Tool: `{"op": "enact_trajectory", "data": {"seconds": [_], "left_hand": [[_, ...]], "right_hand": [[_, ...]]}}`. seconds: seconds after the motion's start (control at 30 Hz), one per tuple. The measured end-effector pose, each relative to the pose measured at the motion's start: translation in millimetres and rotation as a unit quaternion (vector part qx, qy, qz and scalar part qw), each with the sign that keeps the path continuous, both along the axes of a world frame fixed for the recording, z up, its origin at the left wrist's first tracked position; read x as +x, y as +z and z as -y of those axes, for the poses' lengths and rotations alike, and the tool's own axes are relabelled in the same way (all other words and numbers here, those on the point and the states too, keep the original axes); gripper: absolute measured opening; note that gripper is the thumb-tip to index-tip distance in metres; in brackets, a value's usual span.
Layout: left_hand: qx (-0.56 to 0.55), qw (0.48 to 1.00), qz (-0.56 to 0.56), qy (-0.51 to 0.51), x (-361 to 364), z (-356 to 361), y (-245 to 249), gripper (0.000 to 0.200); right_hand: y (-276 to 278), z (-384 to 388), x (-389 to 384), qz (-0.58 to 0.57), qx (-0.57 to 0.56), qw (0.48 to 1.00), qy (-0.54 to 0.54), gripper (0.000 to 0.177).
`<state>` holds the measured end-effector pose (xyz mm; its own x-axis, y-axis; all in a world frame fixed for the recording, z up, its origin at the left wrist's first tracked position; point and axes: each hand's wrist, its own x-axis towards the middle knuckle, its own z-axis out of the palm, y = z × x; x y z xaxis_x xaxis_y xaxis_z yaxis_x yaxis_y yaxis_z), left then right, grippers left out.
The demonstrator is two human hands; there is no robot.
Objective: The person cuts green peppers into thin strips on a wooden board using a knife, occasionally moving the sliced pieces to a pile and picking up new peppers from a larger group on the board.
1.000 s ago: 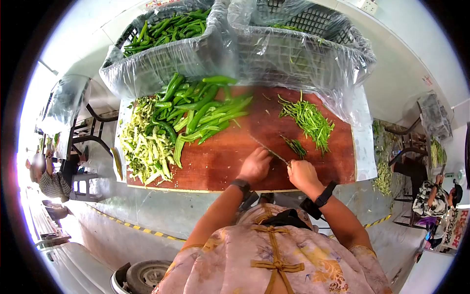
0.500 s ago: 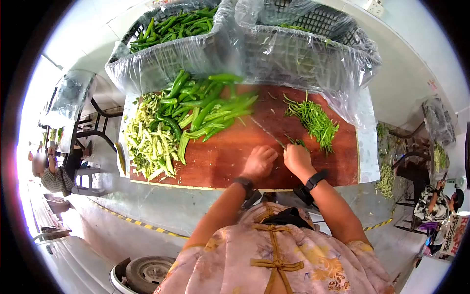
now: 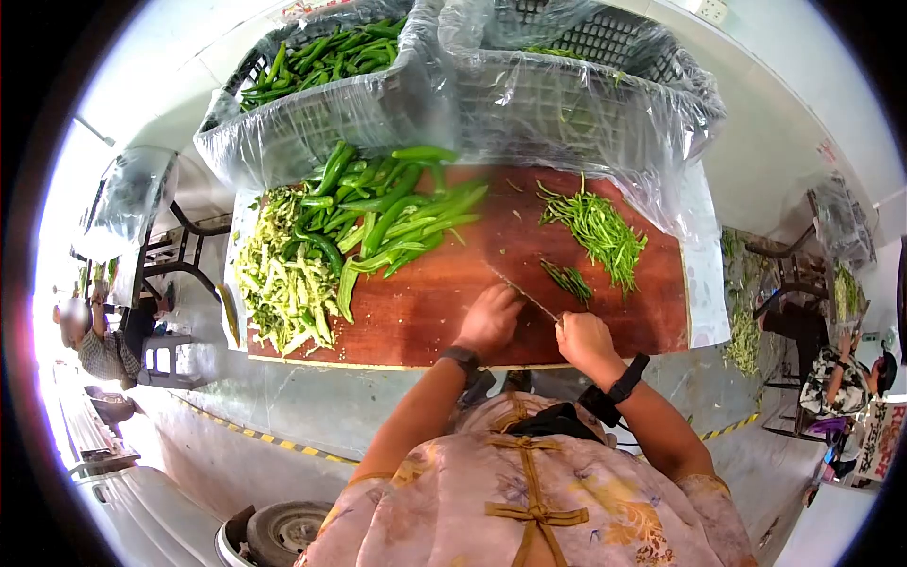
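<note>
My right hand (image 3: 586, 340) is closed round the handle of a knife (image 3: 524, 291), whose thin blade points up and left over the brown cutting board (image 3: 425, 317). Just left of the blade, my left hand (image 3: 491, 317) rests low on the board with its fingers curled; whatever they hold is hidden. A small bunch of sliced green pepper strips (image 3: 567, 281) lies beyond the knife. Farther right is a larger heap of pepper strips (image 3: 605, 231). Whole and split green peppers (image 3: 378, 208) are piled at the upper left, partly blurred.
Pale pepper cores and seeds (image 3: 283, 279) are heaped at the board's left end. Behind the board stand two plastic-lined crates, the left crate (image 3: 283, 132) holding green peppers, the right crate (image 3: 576, 104) a few green pieces. Other people sit at both sides, near a stool (image 3: 168, 359).
The knife and my right hand have drawn back toward me, away from the small bunch of strips, which now shows fully. My left hand stays near the blade, fingers still curled.
</note>
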<state>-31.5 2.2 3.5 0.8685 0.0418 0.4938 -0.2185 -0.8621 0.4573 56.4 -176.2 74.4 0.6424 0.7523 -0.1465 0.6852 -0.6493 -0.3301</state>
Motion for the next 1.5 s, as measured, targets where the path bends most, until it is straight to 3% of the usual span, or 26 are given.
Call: {"op": "enact_trajectory", "data": {"seconds": [0.33,0.67,0.8,1.17,1.5], "left_hand": [[-0.024,1.000,0.010,-0.008,0,0,0,0.033],[-0.016,1.000,0.002,-0.006,-2,1,0,0.031],[-0.032,0.999,-0.002,0.009,-3,2,-3,0.031],[-0.034,0.999,0.033,-0.004,0,-3,-16,0.025],[-0.028,0.999,0.024,0.006,-1,0,0,0.028]], "right_hand": [[-16,-31,10,0.011,-0.011,1.000,0.026,0.020],[-7,-20,18,0.018,0.014,0.998,-0.060,0.024],[-2,-6,-1,0.010,0.013,1.000,-0.003,0.022],[-1,-14,2,0.013,-0.031,0.999,0.022,0.021],[-19,-54,20,0.035,0.046,0.998,-0.006,0.025]]}}
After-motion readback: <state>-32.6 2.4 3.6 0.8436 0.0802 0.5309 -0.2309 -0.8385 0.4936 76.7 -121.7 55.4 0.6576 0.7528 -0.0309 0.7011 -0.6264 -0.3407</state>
